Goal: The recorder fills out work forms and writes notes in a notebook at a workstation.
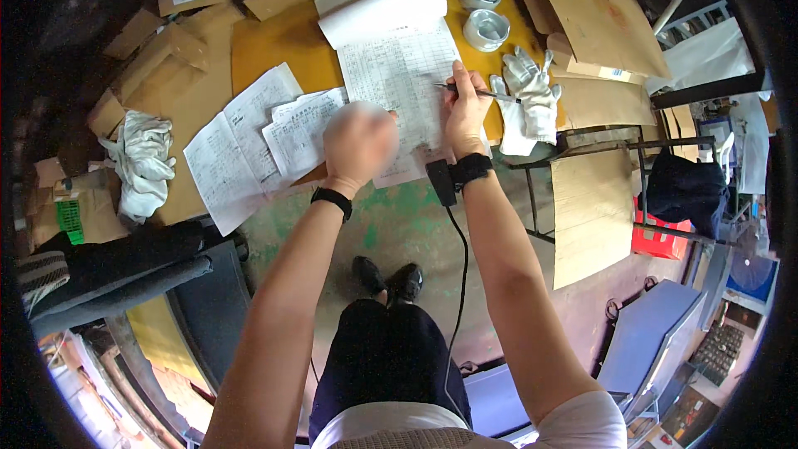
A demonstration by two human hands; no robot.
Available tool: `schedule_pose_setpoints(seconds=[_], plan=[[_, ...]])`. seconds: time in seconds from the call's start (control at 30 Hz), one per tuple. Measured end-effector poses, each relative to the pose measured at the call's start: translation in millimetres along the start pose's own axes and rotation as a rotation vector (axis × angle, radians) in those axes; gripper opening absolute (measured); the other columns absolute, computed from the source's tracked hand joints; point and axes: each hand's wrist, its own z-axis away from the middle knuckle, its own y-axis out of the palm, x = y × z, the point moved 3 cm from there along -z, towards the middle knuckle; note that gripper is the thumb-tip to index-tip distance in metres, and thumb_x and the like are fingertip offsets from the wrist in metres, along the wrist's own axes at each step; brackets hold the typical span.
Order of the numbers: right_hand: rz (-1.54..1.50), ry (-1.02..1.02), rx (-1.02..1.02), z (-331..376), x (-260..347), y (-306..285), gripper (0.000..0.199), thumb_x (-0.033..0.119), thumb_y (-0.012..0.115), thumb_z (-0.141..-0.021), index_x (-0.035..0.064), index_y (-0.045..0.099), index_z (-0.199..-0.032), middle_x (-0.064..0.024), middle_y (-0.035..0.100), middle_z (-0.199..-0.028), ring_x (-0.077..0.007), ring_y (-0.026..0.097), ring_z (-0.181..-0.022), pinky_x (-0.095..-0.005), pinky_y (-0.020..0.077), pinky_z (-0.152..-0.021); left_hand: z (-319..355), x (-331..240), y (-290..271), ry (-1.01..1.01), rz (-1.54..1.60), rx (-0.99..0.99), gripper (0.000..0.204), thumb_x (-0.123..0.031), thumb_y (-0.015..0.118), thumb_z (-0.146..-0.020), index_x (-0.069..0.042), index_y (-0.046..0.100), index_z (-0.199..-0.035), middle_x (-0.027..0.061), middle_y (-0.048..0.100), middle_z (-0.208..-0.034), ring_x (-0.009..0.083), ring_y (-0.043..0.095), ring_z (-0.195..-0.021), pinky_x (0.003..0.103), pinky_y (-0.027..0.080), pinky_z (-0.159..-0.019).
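Right hand (pixel 465 112) closed around pen (pixel 478 92), tip on ruled form (pixel 399 75) near tabletop (pixel 274 41) front edge. Left hand (pixel 359 141) blurred, fisted, over form's left margin; grip cannot tell.

One head-worn fisheye view looks steeply down from above the person's chest, past the forearms to the desk (pixel 274 37) ahead and the floor (pixel 399 224) below. It sits close to the hands. Edges bend and darken at the rim, so the outer parts are probably unreliable.
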Motion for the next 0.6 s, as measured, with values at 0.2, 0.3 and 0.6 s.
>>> schedule_pose_setpoints(seconds=[0.2,0.3,0.6], plan=[[0.007,0.04,0.042,-3.5,4.1,-0.3,0.037,0.026,0.07,-0.091,0.0116,0.051,-0.063,0.0045,0.047,-0.057,-0.0054,0.037,-0.046,-0.0222,0.0269,-0.042,-0.8,-0.1,-1.6,-0.003,0.016,0.009,0.026,-0.018,0.068,-0.086,-0.022,0.072,-0.111,0.0027,0.043,-0.078,0.0212,0.051,-0.068,0.036,0.046,-0.058],[-0.037,0.064,0.055,-4.2,4.4,-2.0,0.035,0.027,0.07,-0.091,0.0115,0.052,-0.064,0.0044,0.046,-0.056,-0.0056,0.037,-0.045,-0.0223,0.0258,-0.041,2.0,0.6,1.0,-0.023,0.051,0.016,0.026,-0.018,0.068,-0.087,-0.021,0.072,-0.112,0.003,0.044,-0.079,0.0213,0.052,-0.069,0.036,0.046,-0.058],[-0.129,0.058,0.2,-7.9,22.0,-4.7,0.032,0.034,0.065,-0.096,0.0076,0.057,-0.079,0.0017,0.047,-0.059,-0.0071,0.037,-0.048,-0.0225,0.0283,-0.046,4.9,3.2,3.2,-0.013,0.001,0.017,0.025,-0.019,0.069,-0.085,-0.023,0.071,-0.11,0.0032,0.045,-0.081,0.0212,0.054,-0.069,0.036,0.05,-0.058]])
